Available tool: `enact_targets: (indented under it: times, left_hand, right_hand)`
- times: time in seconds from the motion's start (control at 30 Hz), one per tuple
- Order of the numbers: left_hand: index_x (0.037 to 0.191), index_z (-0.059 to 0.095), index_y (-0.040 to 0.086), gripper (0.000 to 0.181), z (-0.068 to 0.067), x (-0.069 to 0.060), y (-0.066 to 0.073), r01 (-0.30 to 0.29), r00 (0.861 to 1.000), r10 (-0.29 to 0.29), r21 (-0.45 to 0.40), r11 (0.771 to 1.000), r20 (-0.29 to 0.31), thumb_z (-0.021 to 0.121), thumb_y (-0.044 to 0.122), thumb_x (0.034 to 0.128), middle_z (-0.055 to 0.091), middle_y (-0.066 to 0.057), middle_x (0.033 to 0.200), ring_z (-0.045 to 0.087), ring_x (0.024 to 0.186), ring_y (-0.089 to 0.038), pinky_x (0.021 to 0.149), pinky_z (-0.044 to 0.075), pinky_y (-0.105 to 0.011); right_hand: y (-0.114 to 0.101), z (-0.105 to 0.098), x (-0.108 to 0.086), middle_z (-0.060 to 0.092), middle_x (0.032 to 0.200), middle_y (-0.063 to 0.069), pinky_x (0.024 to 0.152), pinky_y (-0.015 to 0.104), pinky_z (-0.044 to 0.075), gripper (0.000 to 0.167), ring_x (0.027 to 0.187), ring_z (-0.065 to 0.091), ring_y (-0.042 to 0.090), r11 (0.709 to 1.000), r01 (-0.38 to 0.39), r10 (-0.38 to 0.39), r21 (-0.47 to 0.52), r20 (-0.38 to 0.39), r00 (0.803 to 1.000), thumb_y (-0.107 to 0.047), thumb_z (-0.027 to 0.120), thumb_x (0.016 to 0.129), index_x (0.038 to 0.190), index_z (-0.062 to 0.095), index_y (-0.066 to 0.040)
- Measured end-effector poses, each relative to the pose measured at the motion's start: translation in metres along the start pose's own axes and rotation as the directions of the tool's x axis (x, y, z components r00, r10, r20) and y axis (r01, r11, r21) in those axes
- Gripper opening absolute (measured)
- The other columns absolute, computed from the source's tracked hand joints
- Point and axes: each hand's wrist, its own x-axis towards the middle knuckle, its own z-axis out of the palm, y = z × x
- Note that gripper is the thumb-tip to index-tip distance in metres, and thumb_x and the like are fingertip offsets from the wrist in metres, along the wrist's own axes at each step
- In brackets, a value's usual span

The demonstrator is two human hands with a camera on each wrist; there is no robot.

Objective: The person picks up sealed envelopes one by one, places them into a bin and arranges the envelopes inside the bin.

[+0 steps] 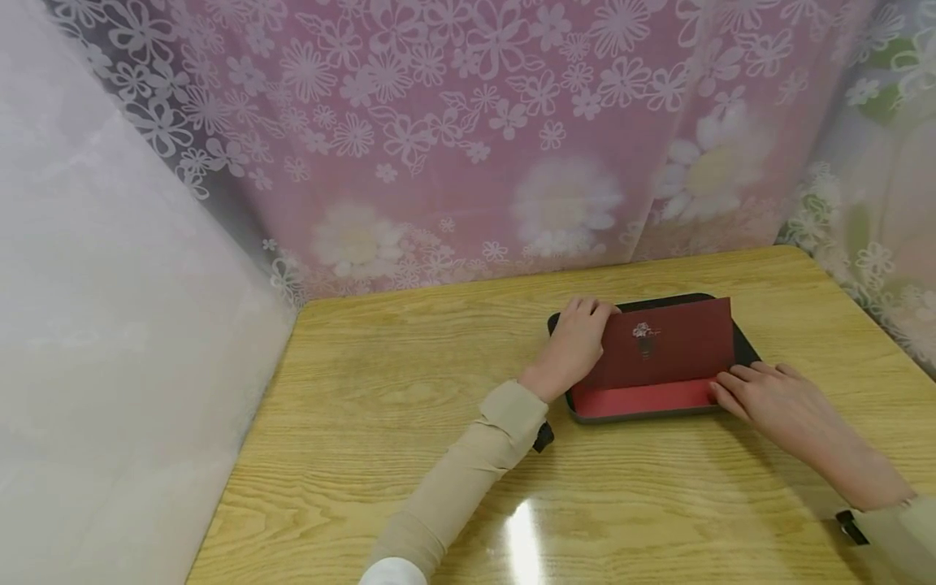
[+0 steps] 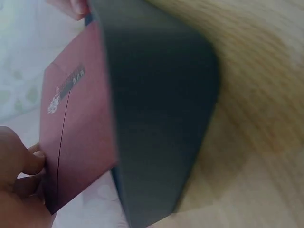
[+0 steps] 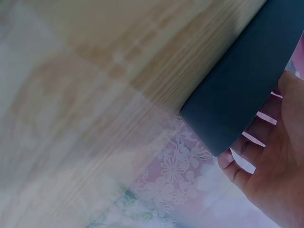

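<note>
A dark red folder-like card [image 1: 669,345] with a small pale flower print stands tilted in a shallow dark tray [image 1: 651,415]. Bright red sheet or lining [image 1: 651,398] shows flat below it. My left hand [image 1: 574,345] pinches the card's upper left edge; the left wrist view shows the thumb on the card [image 2: 78,128]. At the tray's front right corner, my right hand [image 1: 775,398] touches the rim, with its fingers fairly straight and spread in the right wrist view. Their tips are partly hidden behind the tray wall [image 3: 232,90].
The tray lies on a wood-grain table [image 1: 380,422], toward its right side. Pink flowered curtain [image 1: 468,146] hangs behind the table's far edge. A pale sheet [image 1: 132,325] hangs at the left, another flowered one [image 1: 892,203] at the right.
</note>
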Motion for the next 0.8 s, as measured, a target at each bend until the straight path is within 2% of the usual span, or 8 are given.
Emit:
enact_targets:
  times: [0.07,0.27,0.5,0.67,0.73,0.8]
  left_hand:
    - [0.139,0.057,0.018,0.038,0.005,0.000,-0.001,0.010,0.999,-0.010,0.000,1.000,0.041,0.060,0.010,0.1017,0.058,0.001,0.126,0.049,0.119,-0.015,0.103,0.040,-0.024]
    - [0.139,0.061,0.021,0.035,0.017,0.000,-0.004,-0.001,0.994,-0.005,0.055,0.998,0.108,0.053,0.014,0.1060,0.062,0.003,0.122,0.053,0.111,-0.014,0.099,0.042,-0.024]
    - [0.143,0.060,0.023,0.037,0.024,-0.006,-0.006,-0.006,0.984,-0.013,0.107,0.994,0.175,0.046,0.028,0.1096,0.061,0.002,0.126,0.054,0.110,-0.013,0.091,0.045,-0.023]
    - [0.146,0.057,0.023,0.042,0.023,-0.012,-0.009,-0.006,0.973,-0.026,0.138,0.990,0.227,0.051,0.037,0.1067,0.056,0.000,0.133,0.051,0.118,-0.015,0.095,0.044,-0.026]
    - [0.144,0.059,0.023,0.040,0.021,-0.013,-0.011,-0.001,0.977,-0.027,0.129,0.992,0.211,0.052,0.037,0.1062,0.056,0.001,0.132,0.051,0.118,-0.015,0.095,0.045,-0.027]
    - [0.139,0.063,0.024,0.036,0.018,-0.015,-0.012,0.007,0.987,-0.024,0.107,0.994,0.160,0.053,0.035,0.1062,0.059,0.001,0.129,0.053,0.116,-0.015,0.095,0.046,-0.027]
  right_hand:
    - [0.000,0.001,0.001,0.070,0.091,0.010,0.075,0.055,0.051,0.026,0.081,0.065,0.035,1.000,0.005,-0.005,0.004,-0.018,1.000,-0.026,0.064,0.097,0.097,0.075,-0.003]
    - [0.001,0.002,0.003,0.070,0.088,0.009,0.072,0.054,0.051,0.047,0.078,0.065,0.034,1.000,0.022,-0.022,-0.001,-0.054,0.998,-0.039,0.047,0.107,0.094,0.075,-0.004]
    - [0.002,0.000,0.002,0.071,0.093,0.011,0.073,0.054,0.051,0.064,0.083,0.066,0.035,0.999,0.038,-0.039,-0.025,-0.010,0.999,-0.046,0.028,0.111,0.098,0.075,-0.004]
    - [0.001,0.000,0.002,0.070,0.092,0.009,0.072,0.053,0.051,0.058,0.081,0.065,0.034,0.999,0.043,-0.043,-0.027,-0.001,0.999,-0.042,0.032,0.111,0.098,0.075,-0.005]
    - [0.002,0.000,0.003,0.069,0.089,0.008,0.070,0.053,0.051,0.053,0.078,0.065,0.033,0.999,0.041,-0.041,-0.022,-0.014,0.999,-0.041,0.038,0.110,0.096,0.075,-0.005]
    - [0.002,0.001,0.004,0.069,0.088,0.008,0.069,0.054,0.051,0.048,0.077,0.064,0.033,0.999,0.035,-0.035,-0.018,-0.020,0.999,-0.038,0.044,0.108,0.095,0.075,-0.005]
